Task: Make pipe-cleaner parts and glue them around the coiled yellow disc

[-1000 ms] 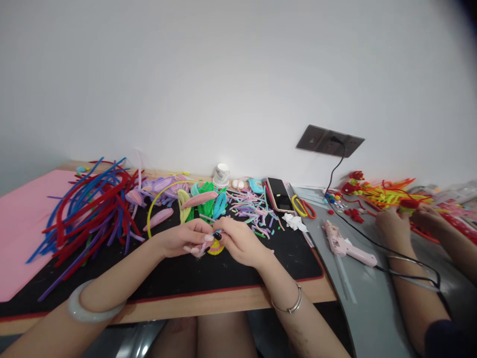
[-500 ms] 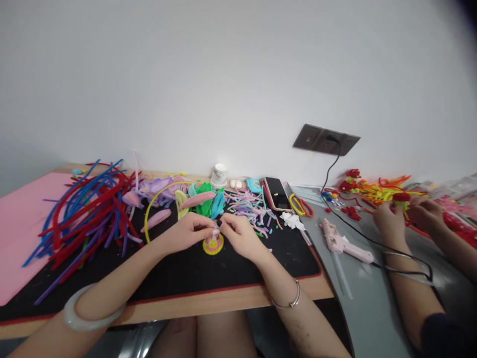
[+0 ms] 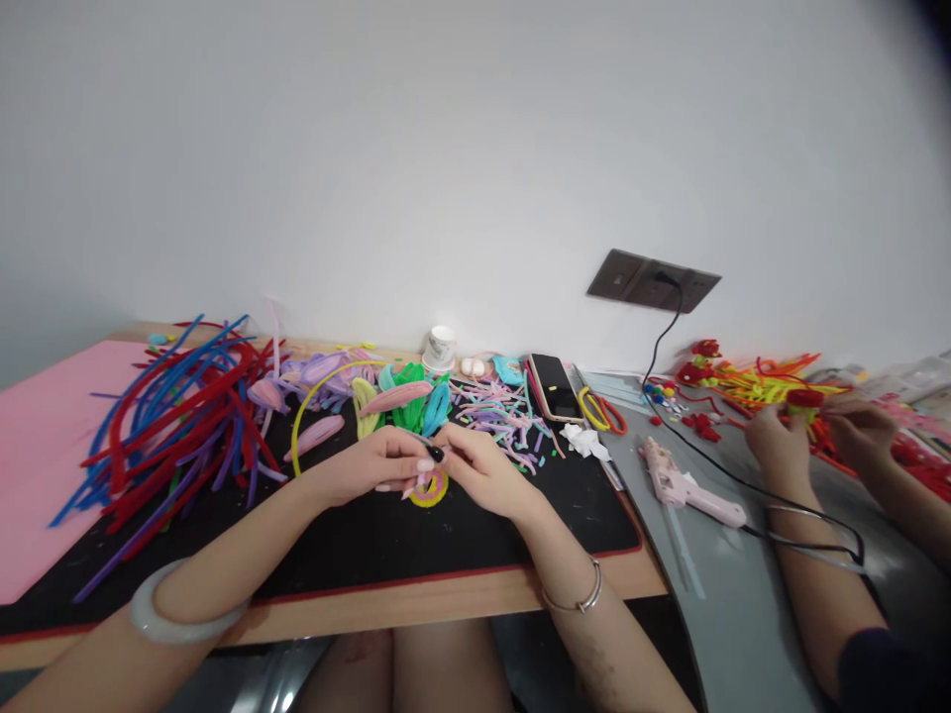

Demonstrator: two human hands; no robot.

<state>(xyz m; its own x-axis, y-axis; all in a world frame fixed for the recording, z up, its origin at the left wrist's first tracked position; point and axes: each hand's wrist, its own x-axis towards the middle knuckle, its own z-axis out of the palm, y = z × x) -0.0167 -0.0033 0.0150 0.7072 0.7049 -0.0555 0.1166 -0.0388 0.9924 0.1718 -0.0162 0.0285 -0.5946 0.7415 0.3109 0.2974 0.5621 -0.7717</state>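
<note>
Behind the desk's front edge (image 3: pixel 401 603), your left hand (image 3: pixel 364 467) and right hand (image 3: pixel 479 469) pinch pink chenille (image 3: pixel 412 485), likely light, soft; hold its ends

Pink piece (image 3: pixel 413 486) in left hand (image 3: pixel 375 467) partly hidden, details too small; pink sheet (image 3: pixel 52 456), co-worker's sleeve (image 3: pixel 881 668) cut off

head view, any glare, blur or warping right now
In the head view, even light on the wall, dark upper-right corner; grey table edge bows; white glare below the wooden edge; far-right items smeared; small pink piece too soft to make out
</note>
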